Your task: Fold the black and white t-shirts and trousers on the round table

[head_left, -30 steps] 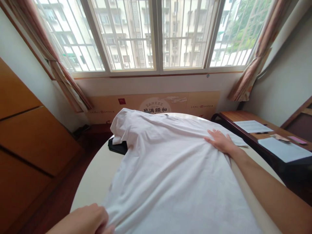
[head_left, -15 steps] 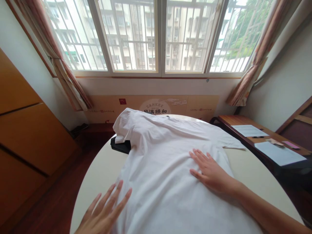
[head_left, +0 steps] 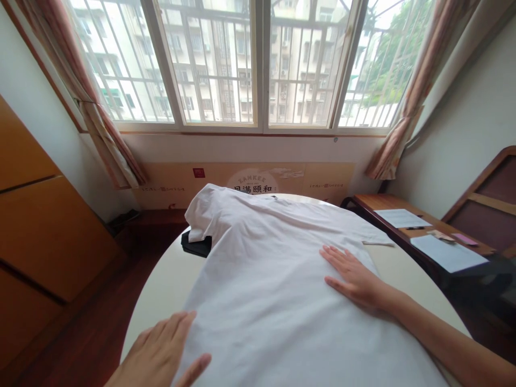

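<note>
A white T-shirt (head_left: 258, 301) lies spread over a round pale table (head_left: 155, 293), its sleeves toward the far side and soft creases across its upper part. My right hand (head_left: 352, 277) rests flat on the right side of the shirt, fingers stretched out. At the shirt's left edge is my left hand (head_left: 161, 344), open, with its fingers close together and the thumb held apart over the fabric. A folded black item (head_left: 196, 245) pokes out from beneath the left sleeve; most of it is hidden.
To the right stands a wooden side table (head_left: 363, 203) bearing white papers (head_left: 449, 252), a pen and a pink item (head_left: 465, 239). A wooden chair back (head_left: 484, 199) is beyond it. Cabinets (head_left: 40, 231) line the left, and a curtained, barred window faces me.
My left hand has shifted slightly down and left, its fingers drawing together. The shirt's middle looks smoother and its left edge straighter. My right hand has slid a little to the right.
</note>
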Tool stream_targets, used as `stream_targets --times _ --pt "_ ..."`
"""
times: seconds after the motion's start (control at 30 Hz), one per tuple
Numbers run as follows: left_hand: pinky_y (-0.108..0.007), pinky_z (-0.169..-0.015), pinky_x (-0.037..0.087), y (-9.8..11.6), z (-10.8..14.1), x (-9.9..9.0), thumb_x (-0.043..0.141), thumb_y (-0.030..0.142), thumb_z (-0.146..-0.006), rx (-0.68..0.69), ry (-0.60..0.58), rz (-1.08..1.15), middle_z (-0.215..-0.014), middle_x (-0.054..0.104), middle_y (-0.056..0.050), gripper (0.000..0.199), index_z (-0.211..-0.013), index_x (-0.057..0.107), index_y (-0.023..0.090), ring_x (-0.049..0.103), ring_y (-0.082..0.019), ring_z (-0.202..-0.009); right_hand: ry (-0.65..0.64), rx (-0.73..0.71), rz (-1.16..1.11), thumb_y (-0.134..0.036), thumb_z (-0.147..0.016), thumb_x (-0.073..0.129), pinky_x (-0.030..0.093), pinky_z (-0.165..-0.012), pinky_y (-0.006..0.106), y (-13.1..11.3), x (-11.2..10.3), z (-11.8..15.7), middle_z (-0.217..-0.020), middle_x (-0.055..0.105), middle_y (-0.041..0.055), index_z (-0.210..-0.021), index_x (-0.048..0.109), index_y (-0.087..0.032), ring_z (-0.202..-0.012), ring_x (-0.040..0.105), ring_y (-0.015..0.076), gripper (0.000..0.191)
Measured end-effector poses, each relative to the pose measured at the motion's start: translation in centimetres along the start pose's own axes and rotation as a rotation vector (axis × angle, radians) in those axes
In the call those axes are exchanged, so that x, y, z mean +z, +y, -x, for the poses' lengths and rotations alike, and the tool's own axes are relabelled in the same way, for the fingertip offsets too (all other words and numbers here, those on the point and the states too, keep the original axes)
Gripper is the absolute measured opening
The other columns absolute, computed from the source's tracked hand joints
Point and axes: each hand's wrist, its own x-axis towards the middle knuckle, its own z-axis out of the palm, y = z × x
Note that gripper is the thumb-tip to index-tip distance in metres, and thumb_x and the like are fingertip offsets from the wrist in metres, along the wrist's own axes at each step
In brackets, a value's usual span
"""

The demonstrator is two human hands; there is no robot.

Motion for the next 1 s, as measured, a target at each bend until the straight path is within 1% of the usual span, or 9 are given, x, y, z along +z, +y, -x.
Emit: stream_targets --times 0.07,0.2,0.3,0.4,0.53,0.63,0.73,0.83,1.0 --pt "-0.05 -0.109 0.054 -0.1 -4.6 -1.4 0.045 0.067 -0.098 -0.048 -0.071 0.033 -0.148 0.063 -0.013 0.072 -0.155 0.053 0.023 0.063 -0.036 -0.133 -0.009 -0.008 -0.015 -0.068 -0.105 0.037 0.014 -0.13 0.061 -0.2 -0.2 0.1 -0.173 0.027 0.0095 -0.167 0.033 -0.025 -0.161 0.02 0.0337 0.076" --pt "-0.05 -0.122 0.04 -0.4 -16.3 -2.9 0.036 0.056 -0.105 -0.026 -0.068 0.111 -0.164 0.046 -0.016 0.069 -0.161 0.041 0.016 0.044 -0.032 -0.151 -0.043 -0.059 -0.063 -0.066 -0.106 0.038 0.012 -0.129 0.063 -0.7 -0.9 0.3 -0.173 0.026 0.0042 -0.167 0.03 -0.036 -0.161 0.018 0.034 0.068" --pt "-0.054 -0.125 0.032 -2.2 -24.0 -1.2 0.04 0.046 -0.104 -0.088 -0.093 0.076 -0.168 0.037 -0.017 0.063 -0.161 0.042 0.018 0.036 -0.035 -0.155 -0.068 -0.072 -0.072 -0.067 -0.105 0.041 0.009 -0.129 0.064 -1.0 -1.4 0.4 -0.175 0.021 0.005 -0.167 0.028 -0.038 -0.162 0.016 0.035 0.07" --pt "-0.06 -0.125 0.027 -4.6 -29.4 1.4 0.039 0.044 -0.104 -0.226 -0.21 0.063 -0.17 0.034 -0.017 0.06 -0.158 0.046 0.021 0.03 -0.039 -0.157 -0.099 -0.041 -0.062 -0.07 -0.103 0.043 0.007 -0.128 0.066 -1.2 -1.8 0.3 -0.176 0.017 0.0059 -0.167 0.027 -0.038 -0.162 0.013 0.0362 0.074" --pt "-0.066 -0.125 0.019 -5.6 -33.9 3.2 0.033 0.042 -0.103 -0.348 -0.152 0.011 -0.168 0.038 -0.018 0.056 -0.148 0.057 0.018 0.03 -0.041 -0.156 -0.123 -0.031 -0.063 -0.07 -0.103 0.042 0.007 -0.128 0.066 -1.3 -1.9 0.1 -0.176 0.015 0.0065 -0.168 0.025 -0.037 -0.162 0.012 0.0362 0.075" --pt "-0.059 -0.127 0.02 -4.5 -36.5 3.6 0.032 0.042 -0.103 -0.327 -0.098 -0.029 -0.169 0.034 -0.021 0.061 -0.152 0.05 0.01 0.029 -0.039 -0.157 -0.105 -0.042 -0.074 -0.069 -0.103 0.043 0.007 -0.128 0.066 -1.1 -1.9 0.1 -0.176 0.016 0.0059 -0.168 0.026 -0.038 -0.162 0.013 0.0367 0.074" --pt "-0.045 -0.124 0.028 -3.2 -39.2 4.3 0.031 0.041 -0.104 -0.154 -0.243 -0.019 -0.162 0.048 -0.018 0.059 -0.15 0.054 0.013 0.044 -0.032 -0.149 -0.098 -0.039 -0.086 -0.068 -0.103 0.045 0.006 -0.128 0.066 -1.0 -1.9 0.0 -0.176 0.017 0.005 -0.167 0.026 -0.039 -0.162 0.013 0.0368 0.074" --pt "-0.048 -0.12 0.033 -2.0 -41.4 5.8 0.038 0.047 -0.102 -0.123 -0.386 -0.025 -0.134 0.071 -0.019 0.053 -0.125 0.073 0.015 0.062 -0.034 -0.13 -0.097 -0.036 -0.109 -0.068 -0.102 0.046 0.005 -0.128 0.065 -1.0 -2.0 0.0 -0.176 0.018 0.0053 -0.167 0.027 -0.039 -0.162 0.013 0.0368 0.074" --pt "-0.058 -0.121 0.028 1.0 -43.9 9.5 0.034 0.064 -0.1 -0.132 -0.404 -0.012 -0.157 0.051 -0.024 0.072 -0.145 0.06 0.015 0.047 -0.04 -0.146 -0.108 -0.019 -0.102 -0.069 -0.102 0.047 0.004 -0.128 0.065 -1.2 -2.3 -0.2 -0.176 0.017 0.0041 -0.167 0.027 -0.04 -0.163 0.011 0.0358 0.074"
